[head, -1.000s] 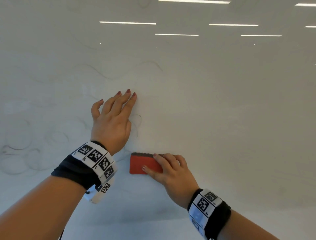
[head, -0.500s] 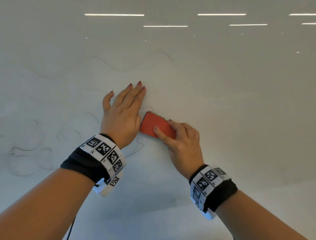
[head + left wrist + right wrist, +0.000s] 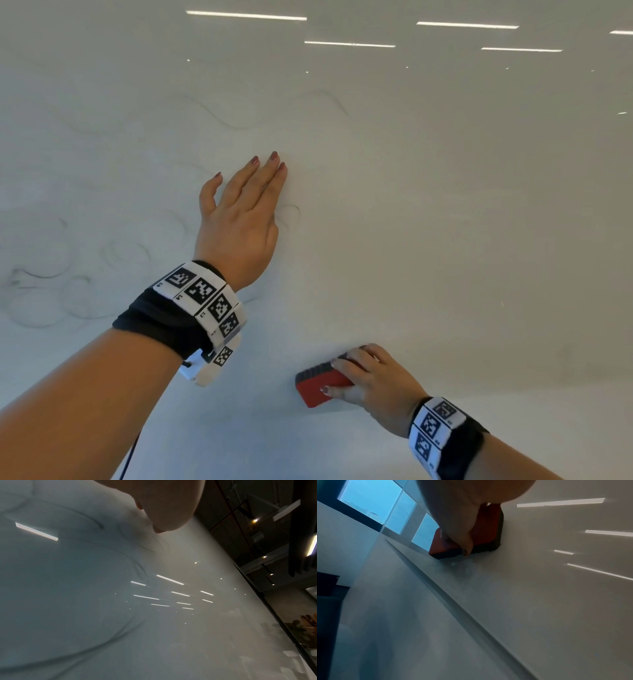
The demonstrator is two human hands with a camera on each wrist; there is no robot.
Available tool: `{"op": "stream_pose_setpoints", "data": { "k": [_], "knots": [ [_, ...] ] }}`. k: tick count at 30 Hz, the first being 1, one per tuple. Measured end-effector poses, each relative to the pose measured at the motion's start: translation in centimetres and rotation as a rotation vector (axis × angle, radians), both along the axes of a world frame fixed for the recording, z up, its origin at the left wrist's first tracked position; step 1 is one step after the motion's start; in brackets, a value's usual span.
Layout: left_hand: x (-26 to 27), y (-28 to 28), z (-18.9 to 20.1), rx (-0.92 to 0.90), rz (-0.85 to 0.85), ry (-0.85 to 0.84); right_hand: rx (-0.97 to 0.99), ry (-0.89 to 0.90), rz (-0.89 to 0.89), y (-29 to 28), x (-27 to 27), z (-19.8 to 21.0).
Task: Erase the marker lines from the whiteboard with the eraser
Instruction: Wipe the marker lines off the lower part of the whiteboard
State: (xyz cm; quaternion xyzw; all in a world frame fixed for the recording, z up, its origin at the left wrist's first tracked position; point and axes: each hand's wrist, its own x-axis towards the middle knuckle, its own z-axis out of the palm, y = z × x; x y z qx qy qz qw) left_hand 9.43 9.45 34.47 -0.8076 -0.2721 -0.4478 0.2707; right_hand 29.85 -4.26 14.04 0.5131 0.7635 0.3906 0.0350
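Observation:
A glossy whiteboard fills the head view. Faint, smeared marker lines curl across its left half, with loops at the far left and a short curl beside my left hand. My left hand lies flat on the board with straight fingers. Low on the board my right hand grips a red eraser with a dark felt face and presses it against the surface. In the right wrist view the eraser sits under my fingers. The left wrist view shows curved marker lines.
Ceiling lights reflect as bright bars near the board's top. The board's dark edge runs along the right in the left wrist view, with a room behind it. A window and a ledge under the board appear in the right wrist view.
My right hand has dragged the eraser from beside my left hand down and to the right, to the board's lower part. My left hand stays flat in the same spot.

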Motion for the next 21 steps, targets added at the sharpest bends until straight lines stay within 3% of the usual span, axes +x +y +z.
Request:
{"op": "stream_pose_setpoints", "data": {
  "k": [2,4,7,10,13,21],
  "knots": [
    [0.2,-0.2,0.0,-0.006,-0.002,-0.025,0.09,0.042,0.037,0.2,0.7,0.9],
    [0.5,-0.3,-0.1,0.001,0.002,-0.047,0.265,0.208,0.063,0.6,1.1,3.2],
    [0.9,-0.5,-0.2,0.008,0.014,-0.075,0.569,0.433,0.047,1.4,1.0,9.3],
    [1.0,-0.7,-0.3,0.002,0.027,-0.087,0.732,0.564,0.001,2.5,0.2,14.0],
    [1.0,-0.9,-0.2,-0.003,0.05,-0.085,0.761,0.57,0.003,3.3,-0.6,14.2],
    [1.1,-1.3,0.0,-0.011,0.116,-0.075,0.64,0.332,0.089,2.8,2.0,14.7]
  ]
}}
